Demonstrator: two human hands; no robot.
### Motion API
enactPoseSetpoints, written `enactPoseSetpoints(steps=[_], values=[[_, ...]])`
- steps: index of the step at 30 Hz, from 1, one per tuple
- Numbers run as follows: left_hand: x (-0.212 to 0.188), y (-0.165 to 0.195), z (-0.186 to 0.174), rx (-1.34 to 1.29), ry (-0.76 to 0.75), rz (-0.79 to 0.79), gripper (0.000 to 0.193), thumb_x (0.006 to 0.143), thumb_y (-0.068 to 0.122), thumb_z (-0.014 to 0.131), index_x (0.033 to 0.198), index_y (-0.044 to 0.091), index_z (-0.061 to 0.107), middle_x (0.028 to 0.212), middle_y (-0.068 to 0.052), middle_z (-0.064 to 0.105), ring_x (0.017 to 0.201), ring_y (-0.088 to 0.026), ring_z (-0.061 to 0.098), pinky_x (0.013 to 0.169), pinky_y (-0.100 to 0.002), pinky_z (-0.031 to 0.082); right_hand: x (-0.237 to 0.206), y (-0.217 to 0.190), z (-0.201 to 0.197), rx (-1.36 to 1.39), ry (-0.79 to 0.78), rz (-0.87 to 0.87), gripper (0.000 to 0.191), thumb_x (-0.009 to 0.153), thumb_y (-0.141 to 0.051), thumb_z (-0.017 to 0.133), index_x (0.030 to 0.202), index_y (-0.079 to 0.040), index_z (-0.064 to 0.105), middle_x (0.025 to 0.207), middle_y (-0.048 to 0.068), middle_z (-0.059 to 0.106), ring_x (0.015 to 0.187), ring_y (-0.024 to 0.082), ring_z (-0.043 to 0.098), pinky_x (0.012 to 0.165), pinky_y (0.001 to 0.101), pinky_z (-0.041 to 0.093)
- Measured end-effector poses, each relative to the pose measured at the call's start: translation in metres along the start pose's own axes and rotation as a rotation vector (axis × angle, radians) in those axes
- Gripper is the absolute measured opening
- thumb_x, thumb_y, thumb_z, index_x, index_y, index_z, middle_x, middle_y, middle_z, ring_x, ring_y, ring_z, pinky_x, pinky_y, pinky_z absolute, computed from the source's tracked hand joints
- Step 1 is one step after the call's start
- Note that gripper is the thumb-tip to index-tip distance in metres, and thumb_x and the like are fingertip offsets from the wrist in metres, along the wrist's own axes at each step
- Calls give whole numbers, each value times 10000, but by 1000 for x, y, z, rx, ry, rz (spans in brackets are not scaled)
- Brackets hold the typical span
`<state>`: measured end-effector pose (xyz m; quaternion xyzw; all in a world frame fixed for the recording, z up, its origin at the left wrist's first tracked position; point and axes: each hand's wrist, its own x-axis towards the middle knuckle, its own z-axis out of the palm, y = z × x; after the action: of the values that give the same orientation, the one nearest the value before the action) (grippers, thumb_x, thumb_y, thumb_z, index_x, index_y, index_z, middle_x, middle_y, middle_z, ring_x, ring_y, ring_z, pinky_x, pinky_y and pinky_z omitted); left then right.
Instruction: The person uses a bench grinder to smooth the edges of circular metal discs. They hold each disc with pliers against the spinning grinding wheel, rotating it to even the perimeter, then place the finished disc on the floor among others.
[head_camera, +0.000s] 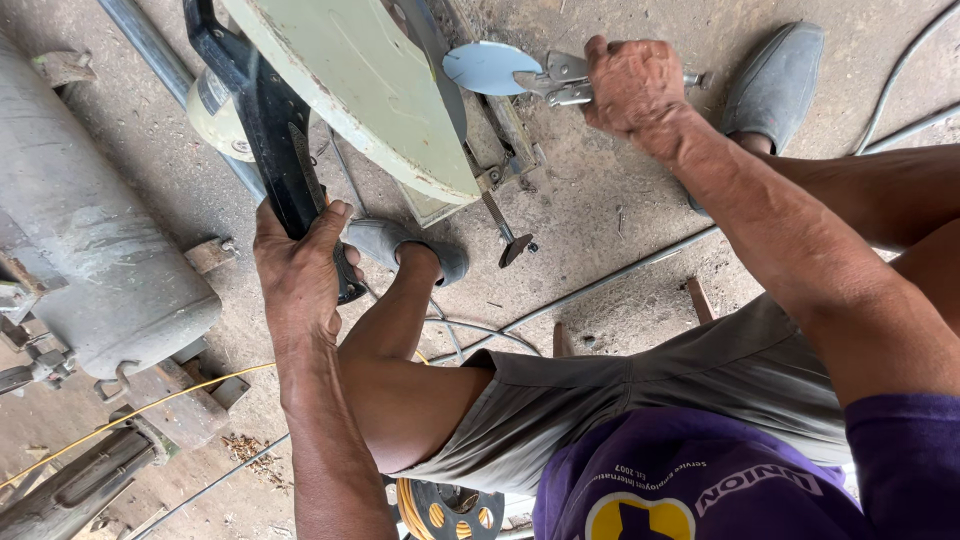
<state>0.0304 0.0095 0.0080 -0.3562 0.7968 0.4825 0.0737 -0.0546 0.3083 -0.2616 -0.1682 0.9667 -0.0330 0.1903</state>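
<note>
Cutting step: left hand (300, 275) grips saw handle (275, 130); right hand (635, 85) clenches pliers (560, 80) holding, apparently, a metal disc (485, 65). Next: steady lowering.

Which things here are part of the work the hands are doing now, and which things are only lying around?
In use:
- left hand gripping the black saw handle
- right hand squeezing locking pliers
- round metal disc held in the pliers
- pale green saw guard

Lying about:
- grey metal tank
- yellow cord
- thin cables on the ground
- wood scrap
</note>
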Motion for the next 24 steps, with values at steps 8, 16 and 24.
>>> enactPoseSetpoints(steps=[8,16,24], values=[[1,1,-1,27,12,10,347,909,130,750,1211,84,584,898,-34,654,540,-98,588,400,-226,494,-29,-51,5,242,-209,190,373,1009,-305,639,1215,-23,510,767,104,609,564,174,564,430,323,498],[3,0,0,12,7,22,349,905,130,755,1204,73,585,909,-45,660,533,-105,584,405,-233,498,-55,-92,47,156,84,183,132,1036,-119,474,1098,-4,495,841,160,574,575,174,567,437,324,517],[2,1,0,-2,4,17,343,907,127,749,1202,65,585,895,-51,666,527,-104,583,403,-230,497,-65,-56,47,774,-293,457,590,825,-350,860,1157,-76,458,800,82,598,632,183,543,531,307,526]])
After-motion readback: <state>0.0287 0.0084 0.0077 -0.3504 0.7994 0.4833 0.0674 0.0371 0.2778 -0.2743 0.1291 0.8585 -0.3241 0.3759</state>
